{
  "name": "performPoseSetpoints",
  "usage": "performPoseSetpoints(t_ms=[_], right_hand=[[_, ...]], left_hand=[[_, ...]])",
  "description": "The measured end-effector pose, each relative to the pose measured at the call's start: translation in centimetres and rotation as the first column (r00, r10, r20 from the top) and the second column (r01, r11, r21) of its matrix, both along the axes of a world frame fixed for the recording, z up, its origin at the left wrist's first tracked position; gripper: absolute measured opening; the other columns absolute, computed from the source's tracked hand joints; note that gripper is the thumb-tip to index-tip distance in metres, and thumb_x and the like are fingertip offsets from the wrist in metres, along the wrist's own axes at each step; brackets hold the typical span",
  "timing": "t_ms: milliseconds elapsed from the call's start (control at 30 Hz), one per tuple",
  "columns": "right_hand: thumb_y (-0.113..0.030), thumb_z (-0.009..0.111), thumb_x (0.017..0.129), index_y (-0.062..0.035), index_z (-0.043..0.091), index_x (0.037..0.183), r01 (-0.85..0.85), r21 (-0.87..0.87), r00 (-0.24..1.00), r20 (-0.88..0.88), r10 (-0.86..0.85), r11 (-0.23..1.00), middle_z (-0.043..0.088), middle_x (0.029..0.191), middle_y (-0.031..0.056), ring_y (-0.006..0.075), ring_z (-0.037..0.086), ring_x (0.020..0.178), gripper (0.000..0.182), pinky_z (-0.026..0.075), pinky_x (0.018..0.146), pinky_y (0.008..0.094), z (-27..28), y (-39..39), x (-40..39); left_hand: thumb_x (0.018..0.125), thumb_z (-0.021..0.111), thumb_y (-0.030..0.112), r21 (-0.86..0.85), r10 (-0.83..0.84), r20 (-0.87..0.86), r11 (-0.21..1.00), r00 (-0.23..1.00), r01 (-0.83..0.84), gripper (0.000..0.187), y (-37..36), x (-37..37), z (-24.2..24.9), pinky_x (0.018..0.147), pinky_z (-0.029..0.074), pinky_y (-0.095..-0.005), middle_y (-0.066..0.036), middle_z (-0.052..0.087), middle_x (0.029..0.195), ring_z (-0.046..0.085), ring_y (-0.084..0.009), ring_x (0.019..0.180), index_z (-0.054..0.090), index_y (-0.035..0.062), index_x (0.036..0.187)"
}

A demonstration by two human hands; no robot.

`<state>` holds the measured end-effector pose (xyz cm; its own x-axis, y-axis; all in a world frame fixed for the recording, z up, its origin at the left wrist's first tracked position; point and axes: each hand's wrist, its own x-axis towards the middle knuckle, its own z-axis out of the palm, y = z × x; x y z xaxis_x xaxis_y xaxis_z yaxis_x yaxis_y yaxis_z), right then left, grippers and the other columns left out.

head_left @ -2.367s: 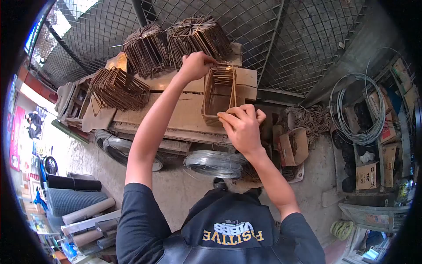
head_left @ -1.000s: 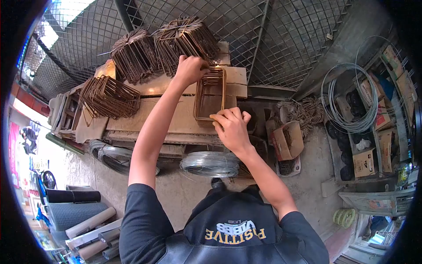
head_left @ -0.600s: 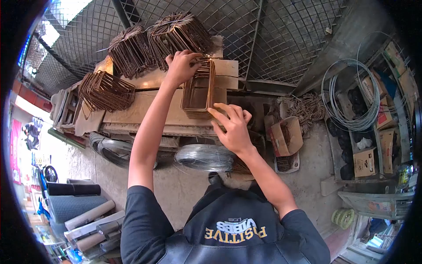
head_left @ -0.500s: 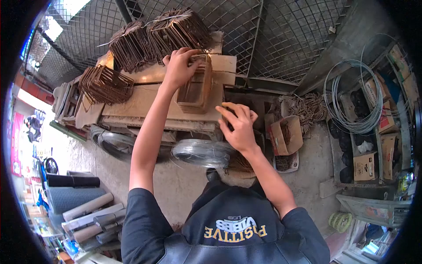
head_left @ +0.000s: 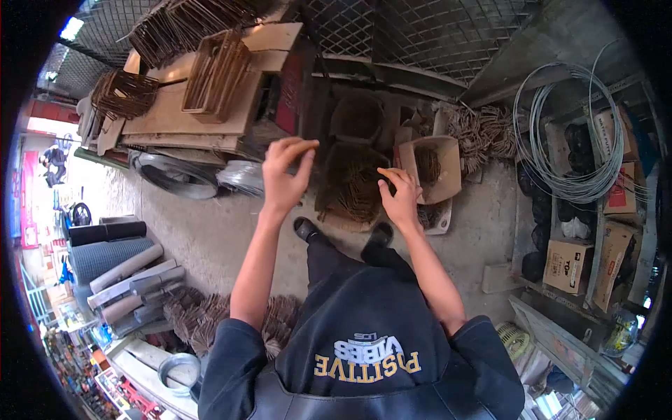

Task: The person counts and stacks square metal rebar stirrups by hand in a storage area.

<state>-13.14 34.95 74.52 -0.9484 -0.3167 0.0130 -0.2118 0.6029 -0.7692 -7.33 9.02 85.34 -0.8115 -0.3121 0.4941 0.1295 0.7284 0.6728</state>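
Note:
My left hand (head_left: pixel 285 176) hangs in the air, fingers and thumb apart, with nothing in it. It is just right of the wooden worktable (head_left: pixel 161 129). My right hand (head_left: pixel 402 199) is also raised, fingers slightly bent and apart, holding nothing. Between and beyond the hands, an open container on the floor holds a pile of bent brown wire pieces (head_left: pixel 355 192). A stack of rusty rectangular wire frames (head_left: pixel 215 78) stands on the table, to the left of both hands. Another bundle of rectangular frames (head_left: pixel 126 94) lies at the table's left.
Coils of grey wire (head_left: pixel 175 175) sit below the table. A cardboard box (head_left: pixel 432 168) stands on the floor beyond my right hand. A large wire coil (head_left: pixel 570 140) hangs by the shelves at right. Rolls of mesh (head_left: pixel 112 259) lie at left.
Both hands have come away from the stack of rectangular frames, which stays on the table. The view has turned right, toward the floor containers, and my feet now show.

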Motion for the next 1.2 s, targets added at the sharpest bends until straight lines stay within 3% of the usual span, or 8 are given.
performPoseSetpoints(t_ms=[200,333,400,600,800,900,1000,1200], right_hand=[[-0.022,0.070,0.099,-0.0192,0.075,0.129,-0.089,0.109,0.968,0.246,0.060,0.990,0.068,0.131,0.0039,0.0285,0.054,0.133,0.030,0.030,0.114,0.0564,-8.2,2.5,0.9],[-0.021,0.070,0.099,-0.0184,0.075,0.129,-0.091,0.183,0.918,0.397,0.011,0.979,0.069,0.128,0.0056,0.0289,0.059,0.127,0.030,0.033,0.112,0.0581,-11.9,2.3,1.3],[-0.021,0.067,0.101,-0.0204,0.076,0.127,-0.095,0.159,0.870,0.493,0.004,0.983,0.072,0.124,0.0067,0.0335,0.062,0.125,0.028,0.030,0.115,0.0708,-14.9,2.4,1.4],[-0.025,0.068,0.100,-0.0246,0.076,0.128,-0.147,0.208,0.858,0.514,0.020,0.967,0.074,0.120,0.0098,0.0356,0.068,0.115,0.029,0.032,0.113,0.0721,-28.5,1.1,1.2],[-0.019,0.068,0.096,-0.0230,0.076,0.126,-0.177,0.380,0.916,0.401,0.011,0.908,0.077,0.118,0.0038,0.0290,0.068,0.118,0.031,0.035,0.106,0.0592,-42.2,-3.5,-1.4],[-0.022,0.066,0.098,-0.0245,0.076,0.126,-0.259,0.418,0.935,0.333,0.118,0.871,0.077,0.116,0.0075,0.0312,0.068,0.116,0.030,0.035,0.105,0.0583,-50.6,-6.3,-3.6],[-0.023,0.068,0.098,-0.0222,0.076,0.127,-0.262,0.450,0.965,0.142,0.221,0.854,0.077,0.109,0.0106,0.0329,0.068,0.114,0.030,0.036,0.104,0.0568,-57.9,-9.4,-5.5],[-0.019,0.069,0.096,-0.0117,0.078,0.120,-0.391,0.600,0.919,0.297,0.260,0.698,0.074,0.112,0.0140,0.0334,0.064,0.120,0.026,0.034,0.112,0.0597,-65.0,-14.7,-7.7]], left_hand=[[0.092,0.072,0.007,0.220,-0.085,0.388,0.976,0.918,-0.003,0.017,4.8,3.8,-11.1,0.083,0.054,-0.0387,-0.015,0.072,0.106,0.069,-0.0322,0.099,0.079,0.0069,0.108],[0.094,0.071,0.013,0.356,-0.112,0.644,0.920,0.757,-0.166,0.022,5.3,6.4,-19.7,0.075,0.054,-0.0364,-0.015,0.075,0.091,0.070,-0.0184,0.084,0.079,0.0068,0.113],[0.095,0.071,0.017,0.408,-0.132,0.642,0.893,0.756,-0.190,0.024,5.0,8.2,-25.9,0.079,0.056,-0.0355,-0.013,0.078,0.090,0.071,-0.0151,0.086,0.078,0.0057,0.115],[0.099,0.065,0.014,0.440,-0.166,0.858,0.725,0.485,-0.530,0.028,3.7,10.2,-40.7,0.090,0.054,-0.0351,-0.013,0.079,0.106,0.071,-0.0175,0.098,0.074,-0.0015,0.121],[0.100,0.065,0.023,0.175,-0.053,0.904,0.952,0.425,-0.252,0.029,0.1,7.8,-58.6,0.087,0.055,-0.0366,-0.013,0.079,0.104,0.072,-0.0193,0.099,0.077,0.0013,0.114],[0.096,0.069,0.031,0.415,-0.183,0.833,0.831,0.522,-0.371,0.034,-1.7,5.5,-68.8,0.085,0.057,-0.0411,-0.015,0.079,0.104,0.074,-0.0244,0.098,0.077,0.0039,0.115],[0.090,0.074,0.025,0.277,-0.023,0.742,0.921,0.670,-0.275,0.029,-2.0,1.4,-73.1,0.085,0.058,-0.0403,-0.016,0.079,0.107,0.076,-0.0277,0.098,0.079,0.0075,0.113],[0.091,0.073,0.021,0.018,0.025,0.764,0.998,0.645,-0.061,0.028,-1.4,-3.9,-82.1,0.088,0.059,-0.0462,-0.017,0.078,0.106,0.074,-0.0360,0.105,0.078,0.0099,0.116]])
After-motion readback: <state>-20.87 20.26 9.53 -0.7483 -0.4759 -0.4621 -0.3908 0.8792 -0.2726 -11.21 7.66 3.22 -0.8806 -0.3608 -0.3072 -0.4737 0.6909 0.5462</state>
